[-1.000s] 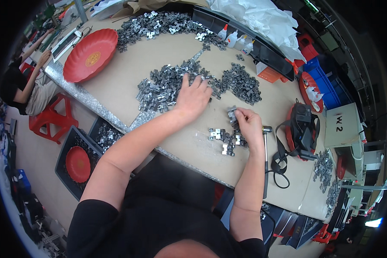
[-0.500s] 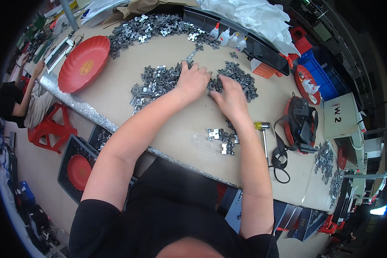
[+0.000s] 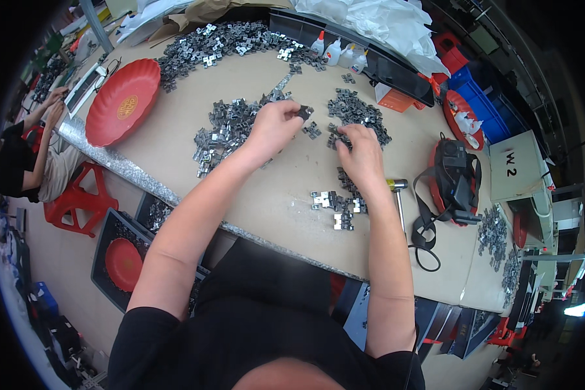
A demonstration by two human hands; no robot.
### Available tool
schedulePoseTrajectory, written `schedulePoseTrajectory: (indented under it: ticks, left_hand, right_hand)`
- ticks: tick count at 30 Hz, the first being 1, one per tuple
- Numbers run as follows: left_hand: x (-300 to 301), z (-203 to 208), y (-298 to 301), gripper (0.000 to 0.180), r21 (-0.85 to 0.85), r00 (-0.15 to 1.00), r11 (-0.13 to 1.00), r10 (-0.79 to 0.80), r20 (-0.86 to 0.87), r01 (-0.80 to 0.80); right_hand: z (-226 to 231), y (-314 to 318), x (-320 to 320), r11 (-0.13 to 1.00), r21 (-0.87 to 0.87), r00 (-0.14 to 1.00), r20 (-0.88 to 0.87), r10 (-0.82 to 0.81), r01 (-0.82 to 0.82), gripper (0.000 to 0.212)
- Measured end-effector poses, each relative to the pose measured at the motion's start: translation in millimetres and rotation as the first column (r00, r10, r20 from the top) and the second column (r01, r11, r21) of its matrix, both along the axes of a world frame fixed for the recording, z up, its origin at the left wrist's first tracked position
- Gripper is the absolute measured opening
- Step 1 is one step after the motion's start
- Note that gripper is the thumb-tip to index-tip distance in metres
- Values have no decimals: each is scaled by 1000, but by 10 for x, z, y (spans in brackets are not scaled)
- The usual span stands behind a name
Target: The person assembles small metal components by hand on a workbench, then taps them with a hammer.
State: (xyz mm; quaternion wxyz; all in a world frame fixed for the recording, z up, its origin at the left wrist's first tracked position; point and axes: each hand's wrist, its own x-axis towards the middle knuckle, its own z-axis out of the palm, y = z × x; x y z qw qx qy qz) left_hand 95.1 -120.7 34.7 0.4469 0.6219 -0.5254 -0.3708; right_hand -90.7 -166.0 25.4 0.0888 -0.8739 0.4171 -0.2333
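Observation:
My left hand (image 3: 277, 129) is closed, pinching a small dark metal piece (image 3: 305, 113) by its fingertips. Behind that hand spreads a heap of similar flat metal pieces (image 3: 218, 133), dark with shiny faces. My right hand (image 3: 363, 155) has curled fingers and its thumb around small metal pieces (image 3: 335, 138) at the near-left edge of a second heap (image 3: 357, 110). One loose piece (image 3: 312, 130) lies between the two hands. Nearer to me, by the right forearm, several joined or touching pieces (image 3: 331, 201) lie on the table, some with bright faces.
A big heap of pieces (image 3: 221, 42) covers the far side, beside a red scalloped plate (image 3: 120, 107). Squeeze bottles (image 3: 333, 52) stand by a black tray (image 3: 396, 81). Right of my forearm lie a yellow-ended hammer (image 3: 398, 184) and a strapped black device (image 3: 454, 175). Another person sits far left.
My left hand has drawn back from the heap and now holds a metal piece. The right hand has shifted right and nearer, its fingers curling in. A loose piece now shows between them.

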Motion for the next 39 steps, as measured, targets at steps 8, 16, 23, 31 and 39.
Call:
schedulePoseTrajectory:
  ticks: [8, 16, 23, 31, 39]
  left_hand:
    - [-145, -198, 288, 16, 55, 337, 998, 40, -941, 35]
    - [-200, -292, 321, 15, -19, 300, 991, -59, -952, 134]
    - [-384, -404, 291, 19, -78, 361, 988, -122, -925, 135]
    - [-421, -533, 261, 20, -67, 429, 979, -145, -892, 192]
    - [-415, -492, 304, 16, 20, 344, 993, -21, -939, 117]
  right_hand:
    - [-139, -41, 482, 990, 122, 984, -172, -48, 70, 21]
    - [6, 66, 241, 974, 218, 930, 343, -132, 58, 20]
    - [1, 342, 37, 685, 578, 455, 804, -383, -444, 24]
    - [-200, 331, 38, 771, 546, 539, 779, -322, -328, 22]
    - [-109, 335, -47, 747, 572, 558, 761, -331, -338, 21]
